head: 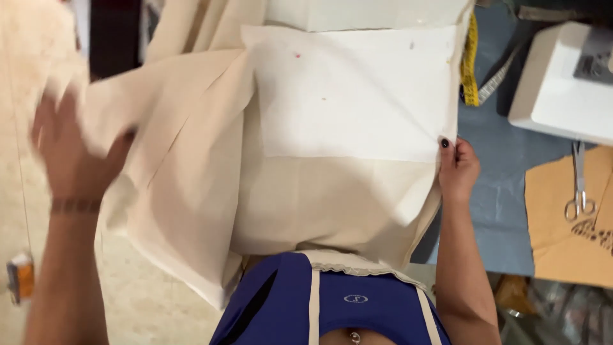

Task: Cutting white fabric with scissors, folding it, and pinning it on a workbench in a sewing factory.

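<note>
Head view: both hands' grip (457, 167) closed on cream cloth (319, 198).

A flat brown cardboard piece (562, 223) lies at the right edge of the worktop (498, 204), with dark print at its lower right. A small orange-and-white tag (20, 276), blurred, shows at far left.

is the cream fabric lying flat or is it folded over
Folded and draped: the cream fabric shows long creases, overlapping layers, and hangs off the table edge. The left hand lifts one side.

hands (458, 167) gripping cream cloth (300, 191), scissors (579, 191)
</note>
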